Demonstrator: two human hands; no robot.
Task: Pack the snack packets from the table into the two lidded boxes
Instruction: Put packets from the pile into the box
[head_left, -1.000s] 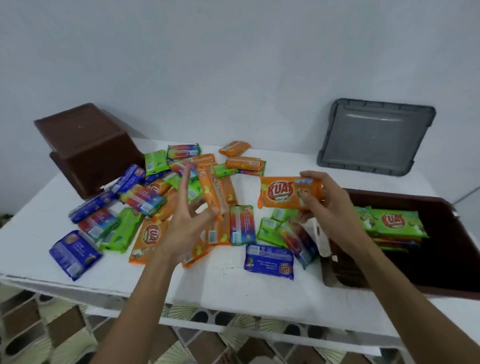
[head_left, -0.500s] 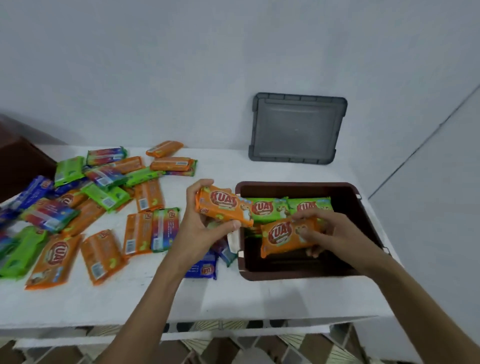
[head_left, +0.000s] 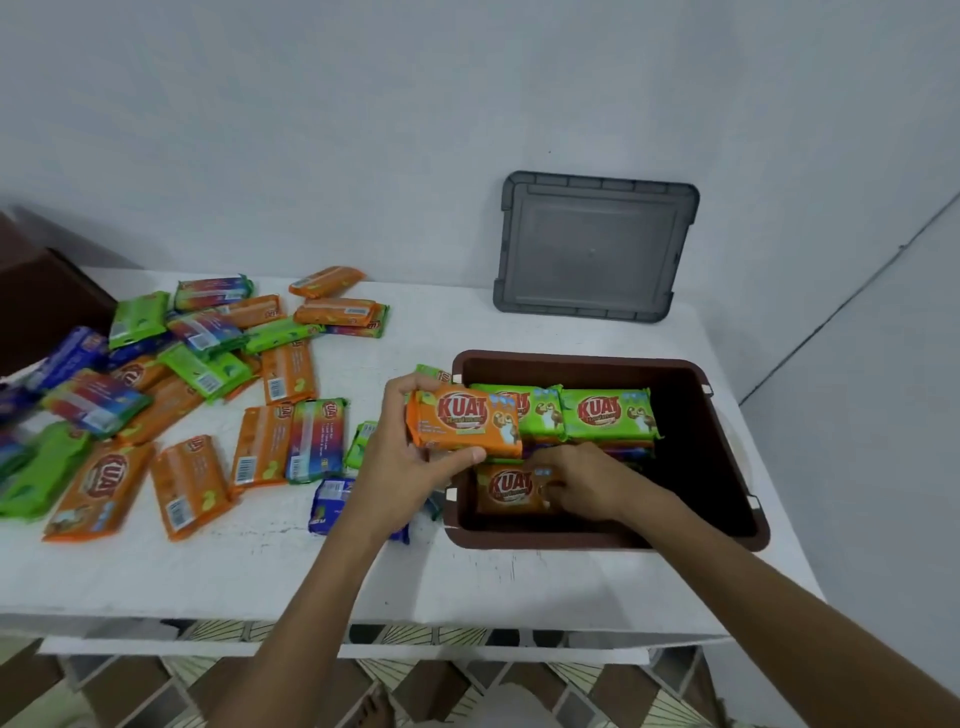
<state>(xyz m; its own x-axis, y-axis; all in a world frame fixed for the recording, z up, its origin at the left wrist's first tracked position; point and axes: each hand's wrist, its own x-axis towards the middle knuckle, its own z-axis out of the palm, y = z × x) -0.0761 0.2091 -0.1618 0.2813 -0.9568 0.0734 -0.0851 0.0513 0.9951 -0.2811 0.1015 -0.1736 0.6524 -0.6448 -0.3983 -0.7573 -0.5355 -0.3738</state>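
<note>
An open brown box (head_left: 727, 447) sits on the right of the white table (head_left: 519, 587). Green packets (head_left: 608, 413) lie stacked along its far side. My left hand (head_left: 410, 467) grips an orange KUAT packet (head_left: 465, 423) just above the box's left rim. Inside the box, at its near left, my right hand (head_left: 576, 480) holds a second orange packet (head_left: 506, 488) low against the floor. Several orange, green, blue and rainbow packets (head_left: 192, 405) lie scattered over the table's left half.
A grey lid (head_left: 592, 244) leans against the wall behind the open box. The second brown box (head_left: 41, 306) stands at the far left edge, mostly cut off. A blue packet (head_left: 327, 501) lies under my left wrist. Patterned floor tiles show below the table.
My right hand has lowered its orange packet deeper into the box. My left hand has carried its orange packet rightward to the box's rim. The view has shifted slightly left.
</note>
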